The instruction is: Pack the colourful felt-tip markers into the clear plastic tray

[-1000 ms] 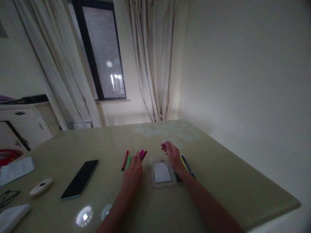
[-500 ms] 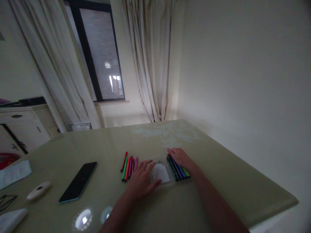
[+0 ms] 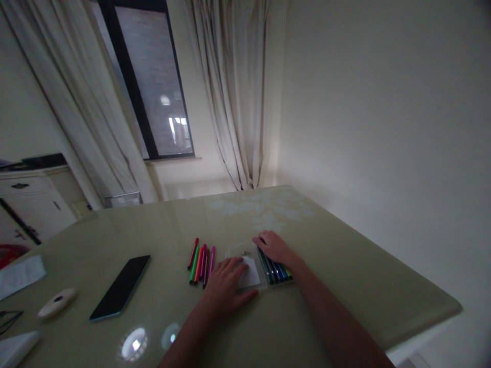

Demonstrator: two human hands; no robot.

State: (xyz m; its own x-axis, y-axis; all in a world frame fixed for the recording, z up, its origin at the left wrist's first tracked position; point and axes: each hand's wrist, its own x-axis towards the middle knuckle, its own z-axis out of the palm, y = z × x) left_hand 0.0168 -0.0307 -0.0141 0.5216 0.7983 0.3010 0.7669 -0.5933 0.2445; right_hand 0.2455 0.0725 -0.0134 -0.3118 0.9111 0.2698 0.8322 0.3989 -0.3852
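Observation:
A clear plastic marker case lies opened out on the table, with a white card in its left half. Dark green, blue and yellow-green markers lie side by side in the right half. My left hand rests with fingers spread at the left half, its fingertips over the card. Across the far ends of the cased markers lies my right hand, fingers stretched leftward and apparently holding nothing. Several loose markers in red, green, orange, purple and pink lie left of my left hand.
A black phone lies to the left on the glossy table. Beyond it are a white oval device, a pale folded cloth or packet, a dark cable and a white object. A wall runs along the right.
The view has shifted slightly. My right hand has moved a little left over the marker ends, its fingers reaching further out. My left hand has slid slightly nearer me.

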